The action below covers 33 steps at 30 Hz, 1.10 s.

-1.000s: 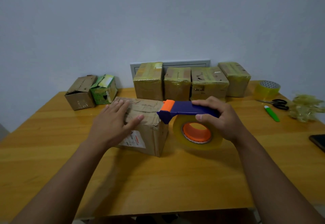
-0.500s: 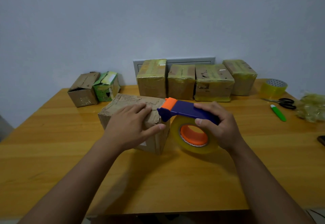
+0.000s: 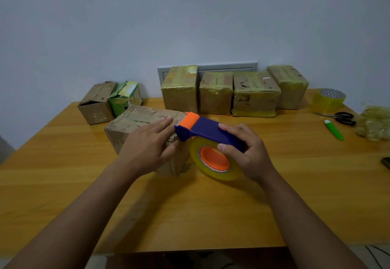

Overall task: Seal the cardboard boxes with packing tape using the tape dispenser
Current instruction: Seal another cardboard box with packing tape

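Observation:
A worn cardboard box [image 3: 135, 121] lies on the wooden table [image 3: 211, 205] just left of centre. My left hand [image 3: 147, 148] rests flat on its top and near right corner, fingers straight. My right hand [image 3: 247, 152] grips the blue handle of the tape dispenser [image 3: 202, 129]. The dispenser's orange front roller touches the box's top right edge. Its yellow tape roll [image 3: 213, 161] with an orange hub hangs beside the box's right side.
Several taped boxes [image 3: 215, 93] line the wall at the back. A brown box [image 3: 96, 102] and a green box [image 3: 124, 97] stand back left. At the right lie a spare tape roll [image 3: 329, 102], scissors [image 3: 341, 117], a green cutter [image 3: 334, 130] and crumpled tape [image 3: 374, 123].
My left hand has slid right along the box top toward the dispenser's head. The dispenser stays against the box's right edge. The view has shifted slightly.

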Each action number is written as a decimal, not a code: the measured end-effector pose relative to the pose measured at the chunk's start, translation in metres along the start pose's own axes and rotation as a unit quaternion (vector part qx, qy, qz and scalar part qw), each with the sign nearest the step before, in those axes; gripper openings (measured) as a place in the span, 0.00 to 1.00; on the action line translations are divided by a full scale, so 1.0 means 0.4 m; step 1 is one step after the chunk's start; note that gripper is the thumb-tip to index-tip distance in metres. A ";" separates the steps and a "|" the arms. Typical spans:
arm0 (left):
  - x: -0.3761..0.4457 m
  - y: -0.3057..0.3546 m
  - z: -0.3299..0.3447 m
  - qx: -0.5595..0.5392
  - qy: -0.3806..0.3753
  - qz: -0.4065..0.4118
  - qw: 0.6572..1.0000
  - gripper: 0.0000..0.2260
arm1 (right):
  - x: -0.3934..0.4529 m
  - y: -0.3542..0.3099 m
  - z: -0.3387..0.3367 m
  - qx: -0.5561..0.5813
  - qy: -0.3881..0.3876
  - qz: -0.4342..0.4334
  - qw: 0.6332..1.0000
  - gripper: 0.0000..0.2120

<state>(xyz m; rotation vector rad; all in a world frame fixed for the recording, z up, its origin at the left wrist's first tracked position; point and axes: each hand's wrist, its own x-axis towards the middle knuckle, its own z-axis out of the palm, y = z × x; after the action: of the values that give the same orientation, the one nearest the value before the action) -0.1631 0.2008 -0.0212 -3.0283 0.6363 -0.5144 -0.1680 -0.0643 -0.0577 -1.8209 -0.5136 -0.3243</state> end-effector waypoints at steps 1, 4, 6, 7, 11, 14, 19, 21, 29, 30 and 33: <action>-0.001 0.000 0.001 -0.001 0.004 -0.002 1.000 0.29 | -0.001 -0.002 -0.010 -0.009 -0.007 -0.003 1.000 0.27; 0.000 0.005 -0.003 -0.005 0.007 -0.018 1.000 0.29 | -0.017 -0.002 -0.058 -0.021 -0.007 -0.003 1.000 0.24; 0.001 0.009 -0.004 -0.005 0.006 -0.028 1.000 0.29 | -0.043 0.006 -0.103 -0.023 -0.005 0.006 1.000 0.23; 0.001 0.013 -0.005 -0.003 0.005 -0.033 0.999 0.28 | -0.057 0.010 -0.124 -0.029 -0.009 0.013 0.999 0.23; 0.004 0.024 -0.009 -0.004 -0.010 -0.041 0.999 0.29 | -0.079 0.000 -0.159 -0.079 -0.048 0.023 0.995 0.24; 0.000 0.026 -0.015 -0.015 -0.015 -0.040 0.999 0.29 | -0.056 -0.017 -0.150 -0.130 -0.076 0.018 0.988 0.23; 0.016 0.067 -0.015 -0.024 0.018 -0.066 0.997 0.25 | 0.002 -0.039 -0.114 -0.226 -0.128 0.010 0.966 0.25; 0.025 0.084 0.003 -0.013 0.048 -0.075 0.996 0.20 | 0.026 -0.043 -0.098 -0.238 -0.145 0.014 0.960 0.22; 0.031 0.073 0.031 -0.004 0.084 -0.117 0.990 0.20 | 0.084 -0.089 -0.037 -0.210 -0.151 0.061 0.964 0.15; 0.033 0.075 0.030 -0.001 0.078 -0.121 0.990 0.22 | 0.085 -0.087 -0.037 -0.209 -0.154 0.072 0.963 0.15; 0.031 0.076 0.026 -0.001 0.065 -0.123 0.990 0.25 | 0.074 -0.072 -0.032 -0.210 -0.157 0.082 0.962 0.18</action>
<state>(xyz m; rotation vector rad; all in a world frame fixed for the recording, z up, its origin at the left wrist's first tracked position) -0.1610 0.1673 -0.0294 -3.1125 0.2631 -0.7216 -0.1563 -0.0641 -0.0161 -2.3323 -0.5341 -0.0260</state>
